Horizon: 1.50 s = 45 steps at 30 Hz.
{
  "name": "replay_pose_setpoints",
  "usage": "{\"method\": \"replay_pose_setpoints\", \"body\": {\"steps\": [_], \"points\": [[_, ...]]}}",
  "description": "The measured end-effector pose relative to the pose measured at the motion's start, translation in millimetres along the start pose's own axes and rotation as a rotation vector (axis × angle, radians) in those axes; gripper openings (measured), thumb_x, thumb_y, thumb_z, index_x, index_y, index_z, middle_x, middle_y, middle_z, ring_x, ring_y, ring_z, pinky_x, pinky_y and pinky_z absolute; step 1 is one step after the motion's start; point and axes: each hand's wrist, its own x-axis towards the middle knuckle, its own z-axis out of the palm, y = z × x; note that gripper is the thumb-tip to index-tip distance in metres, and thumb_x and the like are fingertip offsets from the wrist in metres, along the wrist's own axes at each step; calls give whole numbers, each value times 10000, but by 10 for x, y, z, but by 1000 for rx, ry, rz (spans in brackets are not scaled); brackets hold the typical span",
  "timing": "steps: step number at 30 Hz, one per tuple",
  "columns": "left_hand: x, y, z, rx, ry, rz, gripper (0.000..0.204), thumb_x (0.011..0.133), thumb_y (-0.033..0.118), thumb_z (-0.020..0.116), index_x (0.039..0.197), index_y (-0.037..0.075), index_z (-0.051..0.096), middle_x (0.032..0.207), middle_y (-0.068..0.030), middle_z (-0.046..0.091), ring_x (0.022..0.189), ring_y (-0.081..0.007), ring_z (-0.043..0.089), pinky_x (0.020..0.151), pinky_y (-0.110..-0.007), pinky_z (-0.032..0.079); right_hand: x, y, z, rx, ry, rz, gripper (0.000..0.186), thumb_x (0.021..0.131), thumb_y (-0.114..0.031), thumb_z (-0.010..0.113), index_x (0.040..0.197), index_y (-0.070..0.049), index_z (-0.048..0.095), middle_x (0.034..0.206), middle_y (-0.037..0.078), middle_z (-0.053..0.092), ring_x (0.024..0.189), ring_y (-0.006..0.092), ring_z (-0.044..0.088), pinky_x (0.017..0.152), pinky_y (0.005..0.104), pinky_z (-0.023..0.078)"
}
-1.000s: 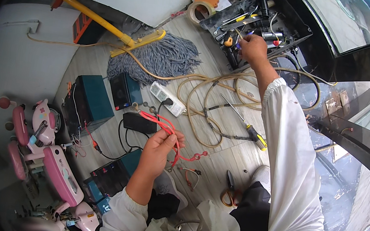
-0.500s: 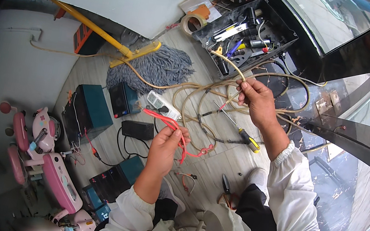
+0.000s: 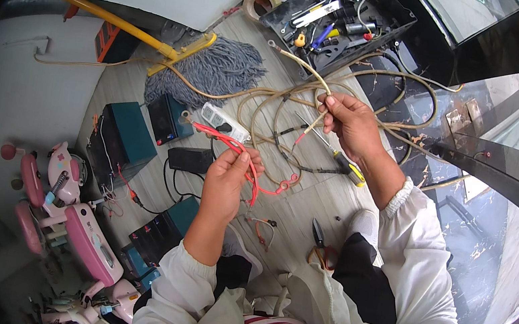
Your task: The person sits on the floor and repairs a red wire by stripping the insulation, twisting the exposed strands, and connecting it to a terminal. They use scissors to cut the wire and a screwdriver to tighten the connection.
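My left hand [image 3: 230, 174] is closed round a bunch of red wires [image 3: 218, 134], whose ends stick out past the fingers on both sides; one of them carries a ring terminal. Between thumb and fingers of my right hand [image 3: 349, 123] is a pale yellow cable [image 3: 305, 65] with a metal ring lug at its upper end. Its other end, with a red tip, points down below the hand. Under that hand a screwdriver [image 3: 349, 168] with a yellow and black handle lies on the floor beside coiled tan cable [image 3: 259, 121].
A black tool tray [image 3: 400, 23] with assorted tools stands at the far side, next to a tape roll [image 3: 261, 6]. A grey mop [image 3: 216, 74], a white power strip [image 3: 225, 122], several dark batteries [image 3: 124, 137] and a pink ride-on vehicle [image 3: 91, 240] are at the left. Scissors [image 3: 322, 245] lie near my feet.
The view has shifted, so the tray and mop sit higher in the picture. The yellow cable's ring lug now shows clear of the tray. Both hands keep their hold.
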Motion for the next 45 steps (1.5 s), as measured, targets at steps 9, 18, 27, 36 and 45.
{"method": "replay_pose_setpoints", "body": {"steps": [9, 18, 27, 36, 45], "points": [[-27, 3, 18, 34, 13, -67, 227, 956, 178, 498, 1025, -25, 575, 915, -86, 610, 820, -171, 611, 785, -305, 503, 33, 58, 28, 76, 71, 46, 154, 914, -123, 566, 921, 28, 593, 762, 48, 600, 583, 75, 563, 517, 198, 511], [-23, -72, -41, 136, -62, -74, 232, 957, 163, 497, 1045, -34, 583, 957, -103, 627, 849, -168, 614, 797, -293, 493, 47, 81, 89, 109, 76, 93, 152, 915, -131, 566, 896, 18, 591, 752, 33, 597, 575, 60, 555, 510, 178, 507], [8, -73, -34, 173, 2, -43, 223, 965, 144, 462, 1058, -30, 566, 1048, -124, 618, 976, -209, 606, 875, -333, 476, -112, 118, 266, -353, 37, -9, 142, 847, -141, 664, 815, -12, 612, 661, 28, 583, 531, 60, 521, 458, 208, 419], [98, -208, -11, -277, -138, -33, 192, 973, 138, 440, 1075, 10, 538, 1081, -101, 591, 1024, -194, 571, 917, -328, 447, -509, 326, 651, -801, -395, -463, 303, 798, -98, 632, 1085, -5, 607, 896, 203, 598, 795, 338, 594, 707, 384, 479], [49, -64, -67, -264, -53, -35, 189, 973, 164, 461, 1034, 10, 553, 1083, -132, 595, 1065, -263, 570, 919, -370, 450, 941, -479, -98, -1736, 479, -898, 330, 784, -237, 648, 1088, -110, 636, 1122, 203, 568, 1100, 371, 491, 963, 463, 346]]}}
